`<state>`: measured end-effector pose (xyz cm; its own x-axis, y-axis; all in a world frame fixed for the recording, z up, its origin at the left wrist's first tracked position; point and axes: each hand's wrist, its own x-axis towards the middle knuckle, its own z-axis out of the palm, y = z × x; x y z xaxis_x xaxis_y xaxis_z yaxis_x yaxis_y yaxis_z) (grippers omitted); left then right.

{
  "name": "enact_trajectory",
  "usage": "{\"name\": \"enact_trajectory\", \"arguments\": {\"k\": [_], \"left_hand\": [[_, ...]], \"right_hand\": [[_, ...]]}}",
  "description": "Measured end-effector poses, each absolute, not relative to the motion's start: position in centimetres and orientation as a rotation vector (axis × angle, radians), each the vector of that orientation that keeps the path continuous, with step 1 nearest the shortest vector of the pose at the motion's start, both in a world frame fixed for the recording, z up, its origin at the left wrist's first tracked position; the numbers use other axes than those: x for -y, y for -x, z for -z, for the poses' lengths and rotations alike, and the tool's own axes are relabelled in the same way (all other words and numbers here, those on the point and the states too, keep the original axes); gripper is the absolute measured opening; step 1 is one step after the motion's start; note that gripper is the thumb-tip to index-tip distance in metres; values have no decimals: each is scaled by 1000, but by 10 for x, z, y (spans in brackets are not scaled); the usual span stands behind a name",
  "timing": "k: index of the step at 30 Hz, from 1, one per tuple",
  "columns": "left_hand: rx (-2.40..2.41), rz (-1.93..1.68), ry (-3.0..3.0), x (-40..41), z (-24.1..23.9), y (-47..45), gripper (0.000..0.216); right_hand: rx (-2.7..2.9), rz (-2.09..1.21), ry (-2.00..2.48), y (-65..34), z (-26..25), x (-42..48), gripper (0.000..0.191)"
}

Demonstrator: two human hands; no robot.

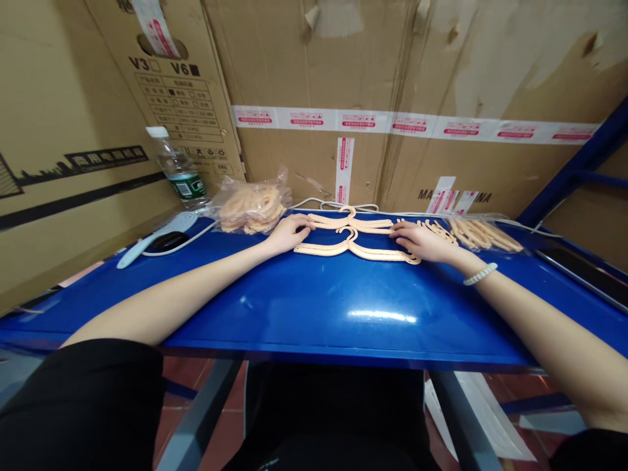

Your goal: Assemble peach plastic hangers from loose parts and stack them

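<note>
Right now, a stack of pale peach, curved plastic hangers (pixel 326 250) lies flat on a glossy blue table (pixel 294 307), between the hands and a little nearer the person than the fingertips. Just beyond this near stack is a matching far stack of peach hangers (pixel 375 224), hooks likewise pointing away.

The left hand (pixel 290 233), beyond the near stack's left end, is half curled, its fingertips at the far stack's left end. The right hand (pixel 419 240), beside the near stack's right end, is loosely bent, fingertips at the far stack's right end. Whether either one grips cannot be told.

Left of the near stack and beyond it sit a clear plastic bag of peach hangers (pixel 252 204) and, farther out, a clear, white-capped plastic bottle (pixel 179 167). To its right are a second clear bag of peach hangers (pixel 485 234) and a dark, flat, rectangular device (pixel 589 275). Behind it all stands brown cardboard (pixel 294 65).
</note>
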<state>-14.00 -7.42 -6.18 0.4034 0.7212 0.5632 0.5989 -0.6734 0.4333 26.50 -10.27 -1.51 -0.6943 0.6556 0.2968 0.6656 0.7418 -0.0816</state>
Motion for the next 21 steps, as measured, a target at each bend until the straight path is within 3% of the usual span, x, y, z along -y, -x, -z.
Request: {"name": "enact_trajectory", "arguments": {"k": [10, 21], "left_hand": [[-1058, -1506, -2477, 89, 46, 135, 9], [-1283, -1287, -2428, 97, 49, 124, 21]], "right_hand": [[2498, 126, 972, -267, -6, 113, 38], [2386, 1, 908, -247, -27, 139, 30]]}}
